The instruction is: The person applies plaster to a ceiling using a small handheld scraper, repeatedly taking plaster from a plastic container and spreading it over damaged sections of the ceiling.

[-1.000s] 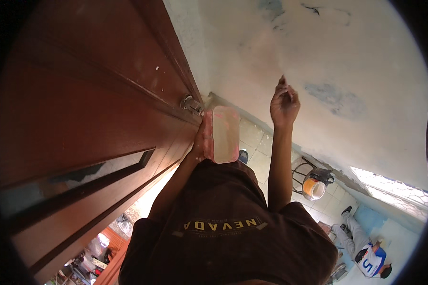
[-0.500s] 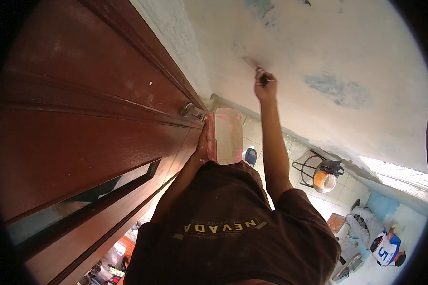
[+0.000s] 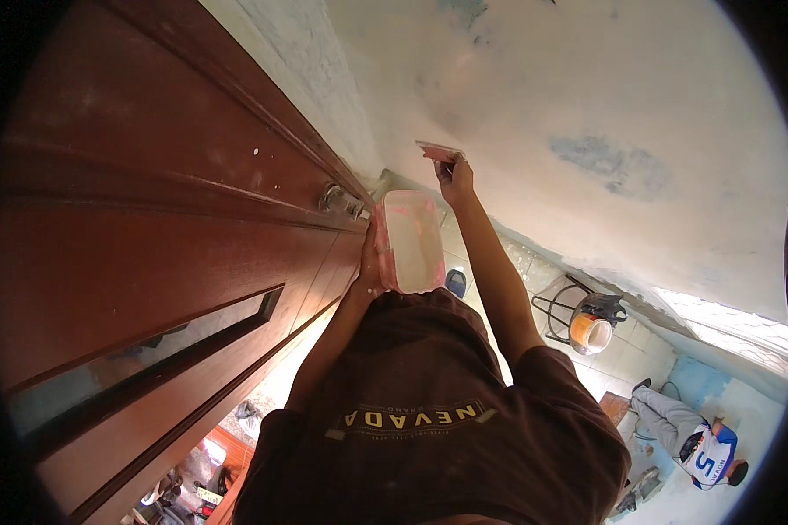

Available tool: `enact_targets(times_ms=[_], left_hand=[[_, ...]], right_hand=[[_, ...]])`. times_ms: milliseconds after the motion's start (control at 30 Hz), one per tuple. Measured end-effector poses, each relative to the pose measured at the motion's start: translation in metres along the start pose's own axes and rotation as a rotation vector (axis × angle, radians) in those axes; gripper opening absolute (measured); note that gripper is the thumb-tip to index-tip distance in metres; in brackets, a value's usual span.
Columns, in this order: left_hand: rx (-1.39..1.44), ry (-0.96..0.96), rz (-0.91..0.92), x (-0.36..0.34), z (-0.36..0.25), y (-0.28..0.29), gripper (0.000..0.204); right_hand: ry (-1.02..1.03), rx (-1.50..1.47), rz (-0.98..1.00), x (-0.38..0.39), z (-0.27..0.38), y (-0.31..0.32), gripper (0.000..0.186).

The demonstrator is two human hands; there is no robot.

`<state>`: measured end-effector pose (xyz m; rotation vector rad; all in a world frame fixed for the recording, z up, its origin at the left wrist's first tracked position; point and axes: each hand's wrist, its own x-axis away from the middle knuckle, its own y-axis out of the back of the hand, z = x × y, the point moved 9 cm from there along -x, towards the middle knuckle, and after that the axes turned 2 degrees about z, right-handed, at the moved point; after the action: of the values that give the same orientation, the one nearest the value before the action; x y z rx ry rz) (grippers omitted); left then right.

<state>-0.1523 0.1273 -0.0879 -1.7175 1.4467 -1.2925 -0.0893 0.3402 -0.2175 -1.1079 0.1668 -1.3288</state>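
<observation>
My left hand (image 3: 369, 262) grips a plastic tub (image 3: 411, 241) with pink-smeared sides and a pale inside, held upright near my waist beside the door. Above and right of the tub, my right hand (image 3: 454, 179) is closed on a flat scraper (image 3: 434, 151) with a pink-smeared blade. The scraper is at the patchy off-white wall (image 3: 508, 96); whether its edge touches the surface I cannot tell. My left fingers are partly hidden by the tub.
A brown wooden door (image 3: 149, 219) with a metal knob (image 3: 341, 201) fills the left. On the tiled floor below are a sandalled foot (image 3: 455, 282) and a stool (image 3: 552, 311) with a bucket (image 3: 589, 332). Lower right, a person (image 3: 700, 451) lies or sits near a bright window (image 3: 718, 324).
My right hand has moved left and down along the wall toward the tub, and the scraper's blade now shows clearly. My left hand still holds the tub in much the same place.
</observation>
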Motion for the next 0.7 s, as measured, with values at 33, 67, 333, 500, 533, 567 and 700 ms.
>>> enact_targets(times_ms=[33, 67, 333, 500, 533, 567, 700], left_hand=[[-0.031, 0.027, -0.002, -0.003, 0.004, -0.008, 0.069], [-0.030, 0.038, 0.031, -0.008, 0.006, -0.011, 0.070], [0.071, -0.026, 0.033, -0.009, 0.009, -0.001, 0.067], [0.099, -0.054, 0.079, -0.016, 0.010, -0.021, 0.071], [0.099, -0.064, 0.098, -0.015, 0.009, -0.025, 0.073], [0.097, -0.067, 0.074, -0.013, 0.010, -0.021, 0.073], [0.047, -0.089, -0.007, 0.001, 0.008, 0.001, 0.073]], right_hand=[[0.015, 0.024, 0.013, -0.030, 0.001, 0.032, 0.025], [0.020, 0.055, 0.029, -0.044, 0.003, 0.049, 0.028], [0.202, -0.374, 0.203, 0.075, 0.148, -0.093, 0.010], [0.193, -0.366, 0.275, 0.168, 0.180, -0.114, 0.020], [0.179, -0.332, 0.312, 0.168, 0.172, -0.111, 0.021], [0.151, -0.235, 0.255, 0.152, 0.149, -0.093, 0.019], [-0.337, -0.345, -0.011, 0.049, 0.004, -0.011, 0.013]])
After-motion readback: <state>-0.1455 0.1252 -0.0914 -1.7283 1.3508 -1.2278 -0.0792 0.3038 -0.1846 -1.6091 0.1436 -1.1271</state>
